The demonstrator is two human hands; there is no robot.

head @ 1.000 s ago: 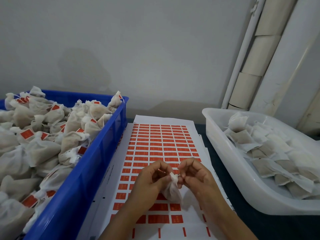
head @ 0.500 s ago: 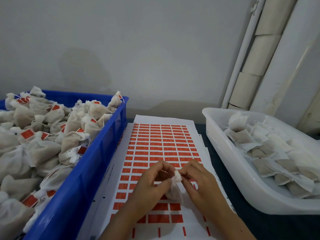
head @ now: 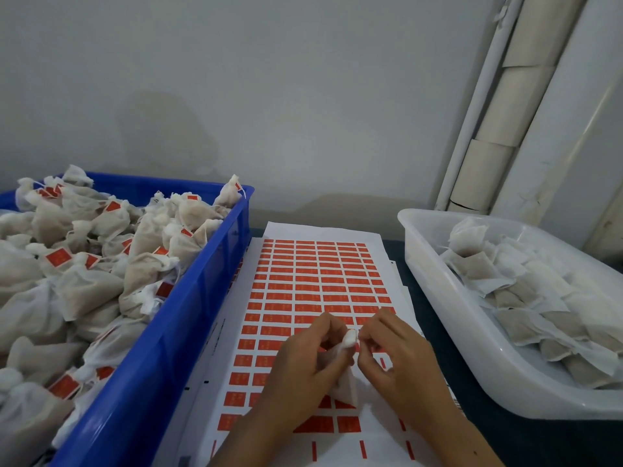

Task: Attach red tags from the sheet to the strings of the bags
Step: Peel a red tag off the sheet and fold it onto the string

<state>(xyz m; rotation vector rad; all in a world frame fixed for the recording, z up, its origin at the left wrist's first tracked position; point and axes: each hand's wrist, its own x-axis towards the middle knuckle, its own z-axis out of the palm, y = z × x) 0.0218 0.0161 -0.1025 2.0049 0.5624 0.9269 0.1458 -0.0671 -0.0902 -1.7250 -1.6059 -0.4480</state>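
Since a second ago the right hand (head: 396, 358) has drawn in close to the gathered neck of the bag (head: 345, 369), and both hands have sunk a little lower over the sheet (head: 303, 291). That bag hangs between the two hands, neck up and body drooping toward the sheet, so its long axis runs roughly upright. The left hand (head: 310, 358) holds it, fingers curled round the body just under the white puff at the top. The right hand's grip is narrow, thumb and forefinger pinched at the neck, just to the right of the puff; the string and any tag between them are too small to make out. By my reading the tag goes on from the right side, and the right hand is the nearer one to the string. Red tags on the sheet lie directly beneath. Tagged bags fill the blue crate (head: 161, 348) on the left; untagged ones sit in the white tub (head: 472, 352) on the right, both on the dark counter (head: 556, 443)
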